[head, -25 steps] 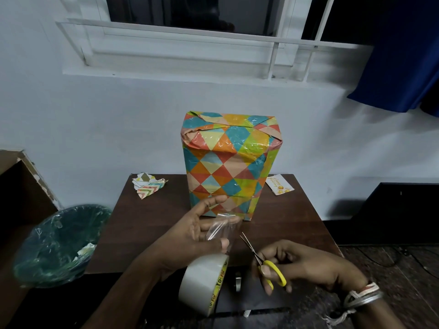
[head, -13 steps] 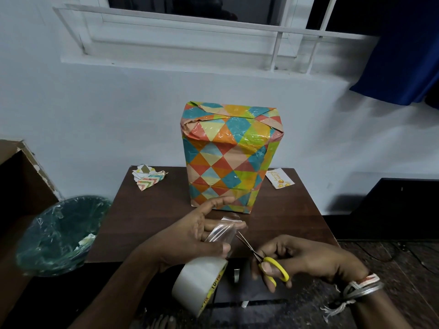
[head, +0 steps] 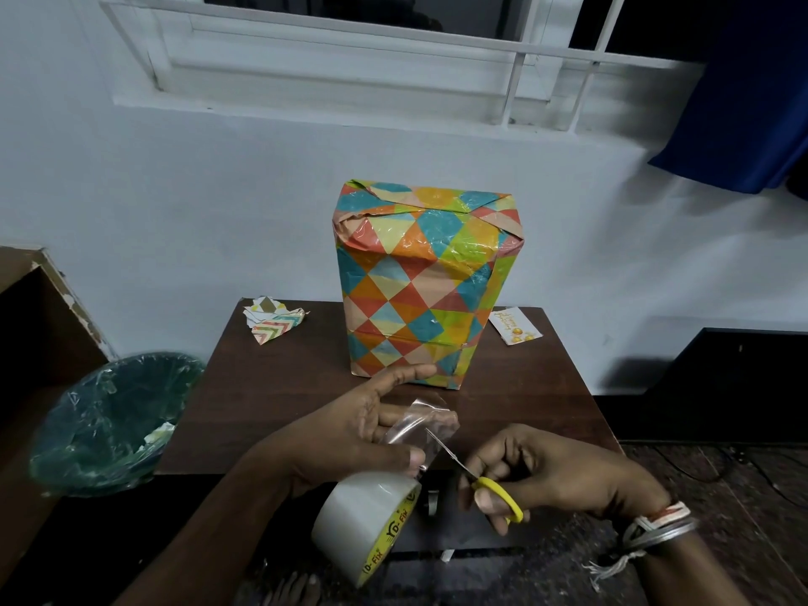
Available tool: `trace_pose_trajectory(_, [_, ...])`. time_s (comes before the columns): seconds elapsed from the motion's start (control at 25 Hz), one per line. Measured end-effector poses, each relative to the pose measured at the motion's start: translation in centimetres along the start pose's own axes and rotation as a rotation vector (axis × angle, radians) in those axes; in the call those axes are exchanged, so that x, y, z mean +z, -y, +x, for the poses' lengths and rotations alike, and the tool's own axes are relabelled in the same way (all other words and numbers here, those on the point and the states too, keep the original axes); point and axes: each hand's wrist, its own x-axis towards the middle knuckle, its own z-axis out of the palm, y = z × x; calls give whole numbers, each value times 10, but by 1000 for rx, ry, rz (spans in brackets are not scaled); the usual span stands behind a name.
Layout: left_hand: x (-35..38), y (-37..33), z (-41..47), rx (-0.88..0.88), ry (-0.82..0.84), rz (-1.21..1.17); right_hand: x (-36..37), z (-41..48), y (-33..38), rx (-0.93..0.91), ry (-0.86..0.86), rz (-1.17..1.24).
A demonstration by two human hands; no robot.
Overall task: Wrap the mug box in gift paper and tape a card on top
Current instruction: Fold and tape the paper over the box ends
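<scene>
The mug box (head: pixel 419 282), wrapped in paper with coloured triangles, stands upright on the brown table (head: pixel 280 387). A small white card (head: pixel 514 326) lies on the table to its right. In front of the box, my left hand (head: pixel 363 435) pinches a pulled-out strip of clear tape (head: pixel 422 424); the tape roll (head: pixel 367 524) hangs below it. My right hand (head: pixel 564 474) grips yellow-handled scissors (head: pixel 476 478), whose blades reach into the strip.
Scraps of gift paper (head: pixel 273 325) lie at the table's back left corner. A bin lined with green plastic (head: pixel 109 422) stands left of the table, beside a brown cabinet (head: pixel 35 343). A white wall rises right behind the table.
The scissors' blades have moved left and up into the tape strip. The tape roll has dropped slightly lower and left under my left hand. The box and card have stayed put.
</scene>
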Motion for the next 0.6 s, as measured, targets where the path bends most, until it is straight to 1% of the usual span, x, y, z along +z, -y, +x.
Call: trace_pose_trajectory(0.6, [3, 1, 3, 9, 39, -61, 2, 7, 5, -45, -45, -8])
